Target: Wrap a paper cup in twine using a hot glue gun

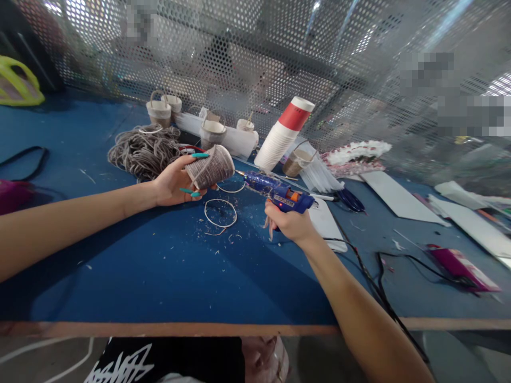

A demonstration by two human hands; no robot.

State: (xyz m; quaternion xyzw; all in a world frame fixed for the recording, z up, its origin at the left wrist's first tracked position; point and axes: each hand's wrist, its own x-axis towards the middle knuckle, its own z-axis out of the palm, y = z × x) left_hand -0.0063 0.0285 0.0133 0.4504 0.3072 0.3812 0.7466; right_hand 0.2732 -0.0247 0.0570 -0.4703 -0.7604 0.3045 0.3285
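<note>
My left hand [175, 181] is wrapped round a paper cup [211, 167] covered in grey-brown cord, tilted with one end toward the right. In my right hand [289, 221] is a blue hot glue gun [275, 189], with a small red light showing on its side. The gun's nozzle points left and sits close to the cup's right end; whether they touch I cannot tell. Behind my left hand lies a heap of grey cord [143, 151]. Below the cup, a thin white ring [221, 213] rests on the blue table.
A leaning stack of white paper cups [279, 138] stands behind the glue gun. Several small cord-wrapped cups [213, 133] line the back. White boards [403, 197] and a purple pouch [463, 268] lie right. A black cable [363, 266] crosses the table edge. A perforated metal screen [255, 58] rises behind.
</note>
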